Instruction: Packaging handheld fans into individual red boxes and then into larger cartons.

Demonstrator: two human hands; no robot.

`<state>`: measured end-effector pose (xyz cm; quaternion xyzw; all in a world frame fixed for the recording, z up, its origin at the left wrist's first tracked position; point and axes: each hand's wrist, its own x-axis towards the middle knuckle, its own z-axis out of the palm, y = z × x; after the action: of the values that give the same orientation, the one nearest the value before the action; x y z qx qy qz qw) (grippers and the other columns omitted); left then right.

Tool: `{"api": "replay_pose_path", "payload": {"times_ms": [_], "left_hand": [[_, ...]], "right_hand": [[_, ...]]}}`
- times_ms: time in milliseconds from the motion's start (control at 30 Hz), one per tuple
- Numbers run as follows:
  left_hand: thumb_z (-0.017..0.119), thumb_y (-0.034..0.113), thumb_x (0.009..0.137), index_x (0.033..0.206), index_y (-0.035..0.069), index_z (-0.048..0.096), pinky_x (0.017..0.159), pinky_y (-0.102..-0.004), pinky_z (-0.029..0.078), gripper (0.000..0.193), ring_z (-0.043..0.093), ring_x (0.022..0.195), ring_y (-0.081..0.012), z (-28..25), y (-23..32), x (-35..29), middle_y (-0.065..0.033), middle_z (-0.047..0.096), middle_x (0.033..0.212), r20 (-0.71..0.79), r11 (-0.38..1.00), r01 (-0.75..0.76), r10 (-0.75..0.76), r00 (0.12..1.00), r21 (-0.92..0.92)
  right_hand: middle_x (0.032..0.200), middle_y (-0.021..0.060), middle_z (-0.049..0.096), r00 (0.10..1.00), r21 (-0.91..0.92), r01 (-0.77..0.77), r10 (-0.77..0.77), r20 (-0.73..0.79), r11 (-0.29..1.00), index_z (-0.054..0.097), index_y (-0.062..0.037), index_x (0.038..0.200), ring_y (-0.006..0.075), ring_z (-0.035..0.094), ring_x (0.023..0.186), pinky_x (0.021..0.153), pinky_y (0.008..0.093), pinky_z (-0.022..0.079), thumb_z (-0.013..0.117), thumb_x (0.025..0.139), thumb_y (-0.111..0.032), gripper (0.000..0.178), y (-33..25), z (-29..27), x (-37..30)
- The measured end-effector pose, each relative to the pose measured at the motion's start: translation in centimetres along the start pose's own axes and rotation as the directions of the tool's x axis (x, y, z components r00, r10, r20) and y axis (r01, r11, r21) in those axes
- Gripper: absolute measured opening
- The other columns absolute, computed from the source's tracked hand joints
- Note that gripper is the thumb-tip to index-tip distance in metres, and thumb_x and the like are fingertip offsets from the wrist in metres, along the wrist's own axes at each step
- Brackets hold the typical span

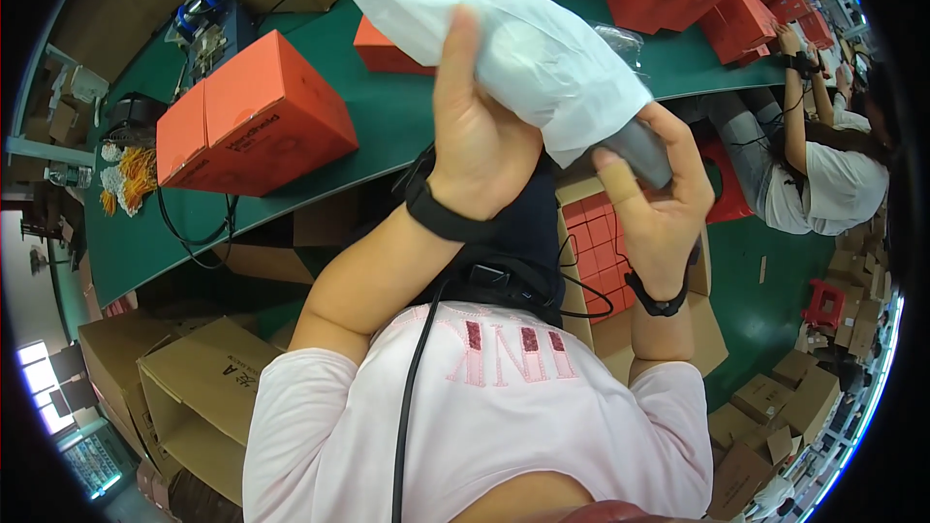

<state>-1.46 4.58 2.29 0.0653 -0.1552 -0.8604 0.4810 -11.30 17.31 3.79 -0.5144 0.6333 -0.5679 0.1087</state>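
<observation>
Grey object [651, 159], its bare end poking from the lower right of a thin white sleeve [562, 63], is what I watch first; both are held up in the air, above the near edge of the green table [383, 111]. From my remote seat I see the right hand [668, 218] pinching that grey end between thumb and fingers. The left hand [484, 150] cups the sleeve, thumb laid upright on its near face (the fingers are mostly hidden behind it, so I cannot tell how hard they press). My worry is the sleeve: it looks flimsy, and if the two hands pull against each other it could tear or slide off. The grey end looks smooth, so a weak pinch might let it slip, and I judge a drop could hit the open carton [705, 344] with its small red boxes [593, 250]. I'd also mind the black cable [405, 407] down the shirt front, which a forearm could catch, and the large red box [315, 111], which a wide left swing might knock.
</observation>
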Motion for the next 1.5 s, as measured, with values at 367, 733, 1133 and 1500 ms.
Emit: {"api": "replay_pose_path", "payload": {"times_ms": [367, 733, 1133, 1500], "left_hand": [[0.056, 0.037, 0.098, 0.113, 0.009, 0.061, 0.088, -0.0452, 0.055, 0.033, 0.069, 0.095, -0.0245, -3.1, 1.4, 3.2, -0.0074, 0.07, 0.102, 0.049, 0.903, 0.422, -0.42, 0.906, -0.082], [0.043, 0.033, 0.102, 0.113, 0.007, 0.063, 0.098, -0.054, 0.05, 0.035, 0.065, 0.108, -0.0312, -5.8, 3.4, 5.5, -0.0136, 0.068, 0.112, 0.155, 0.918, 0.393, -0.381, 0.911, -0.052], [0.039, 0.033, 0.105, 0.118, 0.003, 0.056, 0.09, -0.0467, 0.055, 0.037, 0.067, 0.1, -0.0305, -2.2, 3.6, 4.2, -0.0172, 0.068, 0.106, 0.359, 0.884, 0.417, -0.327, 0.875, -0.211], [0.066, 0.035, 0.095, 0.118, 0.0, 0.057, 0.085, -0.03, 0.052, 0.043, 0.063, 0.104, -0.0154, 0.5, 1.9, 1.5, -0.0103, 0.065, 0.114, 0.124, 0.811, -0.048, -0.03, 0.992, 0.583]], "right_hand": [[0.098, 0.0152, 0.067, 0.78, 0.434, -0.623, 0.477, 0.404, 0.651, 0.052, 0.0061, 0.125, 0.0157, 0.066, 0.072, 0.061, 0.0273, 0.057, 0.058, 0.093, -0.016, 0.039, 1.9, 1.4, 0.5], [0.106, 0.0168, 0.066, 0.893, 0.325, -0.429, 0.342, 0.293, 0.843, 0.032, 0.0033, 0.146, 0.0168, 0.067, 0.078, 0.067, 0.0279, 0.057, 0.064, 0.088, -0.016, 0.069, -1.4, 2.1, -0.3], [0.109, 0.0187, 0.063, 0.882, 0.467, -0.467, 0.356, 0.309, 0.751, 0.019, -0.0017, 0.154, 0.0157, 0.063, 0.089, 0.074, 0.028, 0.054, 0.065, 0.087, -0.007, 0.082, -1.8, 1.1, -0.8], [0.108, 0.0173, 0.064, 0.923, 0.559, -0.383, 0.33, 0.198, 0.736, 0.019, -0.0012, 0.154, 0.0203, 0.065, 0.084, 0.069, 0.0299, 0.053, 0.057, 0.094, -0.016, 0.072, 0.1, 0.7, -0.3]]}}
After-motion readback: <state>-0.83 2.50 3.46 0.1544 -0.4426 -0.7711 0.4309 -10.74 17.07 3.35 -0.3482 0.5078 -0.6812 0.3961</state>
